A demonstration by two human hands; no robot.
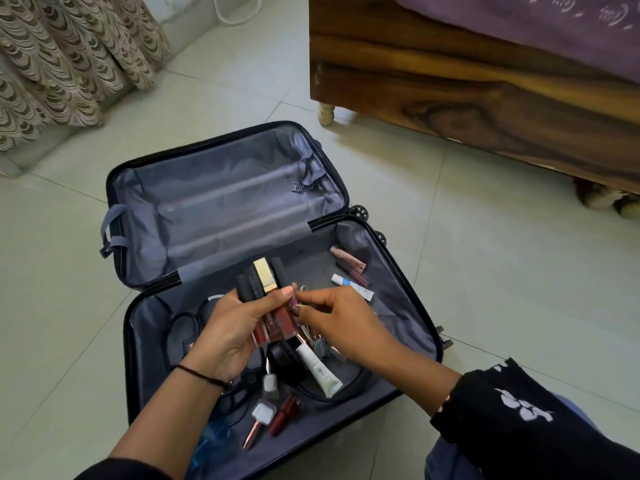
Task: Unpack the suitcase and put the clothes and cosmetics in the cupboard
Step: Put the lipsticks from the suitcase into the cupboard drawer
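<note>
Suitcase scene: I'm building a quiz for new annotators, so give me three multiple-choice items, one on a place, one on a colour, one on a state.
1. Where in the suitcase do the loose cosmetics lie? A) far half B) near half C) lid pocket
2. What colour is the brightest cap in the bundle of tubes that the left hand grips? A) gold B) green C) blue
3. How is the suitcase? A) zipped shut B) open flat C) standing upright
1 B: they lie on the near half's lining. 2 A: a gold cap stands among dark tubes. 3 B: both lined halves face up on the floor.
</note>
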